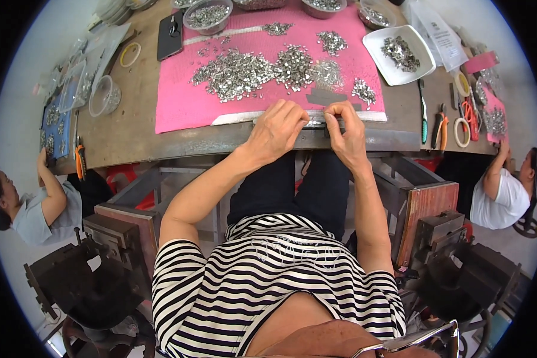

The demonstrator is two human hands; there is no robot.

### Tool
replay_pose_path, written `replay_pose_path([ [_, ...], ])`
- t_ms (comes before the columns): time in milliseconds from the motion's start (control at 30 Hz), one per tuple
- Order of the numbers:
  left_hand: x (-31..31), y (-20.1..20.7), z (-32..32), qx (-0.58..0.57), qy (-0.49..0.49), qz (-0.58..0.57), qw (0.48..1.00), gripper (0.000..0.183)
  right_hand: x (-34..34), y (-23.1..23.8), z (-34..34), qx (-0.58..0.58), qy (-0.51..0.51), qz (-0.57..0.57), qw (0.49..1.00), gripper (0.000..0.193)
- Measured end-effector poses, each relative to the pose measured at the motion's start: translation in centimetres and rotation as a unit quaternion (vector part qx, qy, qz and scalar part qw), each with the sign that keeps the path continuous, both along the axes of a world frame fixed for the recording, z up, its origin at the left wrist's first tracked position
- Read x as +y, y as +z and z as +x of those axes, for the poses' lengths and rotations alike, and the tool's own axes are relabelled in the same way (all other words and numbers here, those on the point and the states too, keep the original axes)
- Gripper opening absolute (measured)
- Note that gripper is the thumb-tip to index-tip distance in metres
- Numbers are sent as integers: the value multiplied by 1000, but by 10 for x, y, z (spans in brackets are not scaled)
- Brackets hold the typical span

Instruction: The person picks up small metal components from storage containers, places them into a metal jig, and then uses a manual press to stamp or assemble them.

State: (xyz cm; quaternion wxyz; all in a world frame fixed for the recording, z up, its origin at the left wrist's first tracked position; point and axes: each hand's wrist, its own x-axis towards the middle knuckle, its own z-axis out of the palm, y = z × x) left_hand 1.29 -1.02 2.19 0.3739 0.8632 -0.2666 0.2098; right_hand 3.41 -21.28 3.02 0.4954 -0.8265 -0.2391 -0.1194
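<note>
Metal strip (316, 121) at counter (131, 134) edge, pinched by left hand (276, 128) and right hand (345, 132); white tray (373, 45) holds metal pieces (400, 52).

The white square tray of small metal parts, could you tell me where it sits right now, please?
In the head view, the white square tray sits at the table's far right, just off the pink mat's right edge.

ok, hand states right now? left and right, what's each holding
Left hand: fingers curled down on the strip of small metal parts at the near edge of the pink mat; grip cannot be told.
Right hand: fingertips pinched shut on the same strip.
</note>
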Motion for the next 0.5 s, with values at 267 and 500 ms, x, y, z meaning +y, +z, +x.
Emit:
replay_pose_path([
  [267, -11, -3, -13, 15, 67, -8, 998, 19, 9, -2, -4, -52, 36, -32, 997, 13],
  [500, -4, -4, -29, 8, 98, -15, 995, 44, 15, -2, -4, -97, 43, -79, 991, 15],
])
